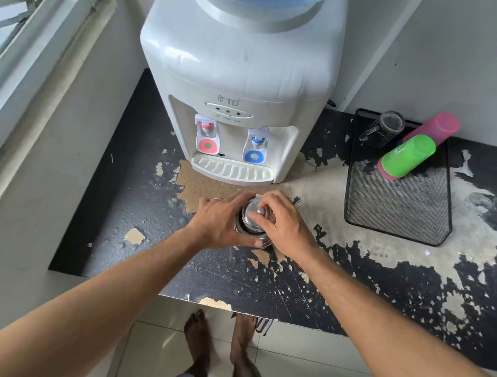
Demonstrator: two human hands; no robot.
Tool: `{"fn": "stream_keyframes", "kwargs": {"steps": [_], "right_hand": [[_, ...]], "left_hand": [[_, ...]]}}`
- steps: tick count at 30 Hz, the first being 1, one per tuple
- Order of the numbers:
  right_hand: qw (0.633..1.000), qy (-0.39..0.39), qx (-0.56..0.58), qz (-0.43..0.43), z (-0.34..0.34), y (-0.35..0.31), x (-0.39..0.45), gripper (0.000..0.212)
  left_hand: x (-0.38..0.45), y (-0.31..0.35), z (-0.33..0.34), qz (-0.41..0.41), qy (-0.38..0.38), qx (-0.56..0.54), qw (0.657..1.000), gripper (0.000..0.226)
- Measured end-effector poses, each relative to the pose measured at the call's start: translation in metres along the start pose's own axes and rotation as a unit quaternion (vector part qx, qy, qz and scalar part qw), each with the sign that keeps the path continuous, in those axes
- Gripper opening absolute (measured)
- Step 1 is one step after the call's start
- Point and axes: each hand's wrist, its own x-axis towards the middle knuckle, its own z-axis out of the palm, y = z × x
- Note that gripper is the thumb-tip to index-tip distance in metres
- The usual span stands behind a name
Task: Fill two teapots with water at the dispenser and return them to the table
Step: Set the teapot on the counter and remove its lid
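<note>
A steel teapot (248, 224) stands on the worn black counter (133, 206), in front of the white water dispenser (238, 72). My left hand (218, 222) wraps around the teapot's left side. My right hand (280, 223) rests on top, fingers pinching its shiny lid knob. Most of the pot's body is hidden by both hands. The dispenser has a red tap (206, 137) on the left, a blue tap (255, 147) on the right, and a drip tray (232, 169) just beyond the pot. Only one teapot is in view.
A black mesh tray (399, 211) at the right holds a glass mug (384, 128), a green cup (408, 158) and a pink cup (437, 126). A window frame (34, 49) runs along the left wall. The counter's front edge is close to my bare feet (220, 346).
</note>
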Motion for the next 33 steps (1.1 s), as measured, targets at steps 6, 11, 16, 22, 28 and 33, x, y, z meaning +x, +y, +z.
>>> {"fn": "stream_keyframes", "kwargs": {"steps": [6,11,16,22,28,33], "right_hand": [[1.0,-0.004,-0.024,0.001,0.004,0.003,0.003,0.023],[0.985,0.004,-0.172,0.004,0.004,0.001,0.013,0.036],[0.961,-0.028,-0.275,-0.011,-0.002,-0.003,0.022,0.054],[0.961,-0.047,-0.27,-0.032,-0.006,-0.013,0.026,0.041],[0.948,-0.076,-0.273,-0.147,-0.015,0.002,0.042,0.05],[0.942,-0.063,-0.256,-0.209,-0.017,0.012,0.049,0.046]], "left_hand": [[0.001,0.008,0.005,-0.008,0.098,-0.049,0.994,0.093],[0.004,0.012,0.012,-0.04,0.105,-0.092,0.989,0.096],[0.006,0.01,0.016,-0.031,0.106,-0.082,0.991,0.099],[0.008,0.009,0.015,-0.023,0.115,-0.078,0.99,0.095],[0.007,0.006,0.012,0.002,0.109,-0.084,0.99,0.09],[0.006,0.008,0.008,0.02,0.101,-0.084,0.991,0.089]]}}
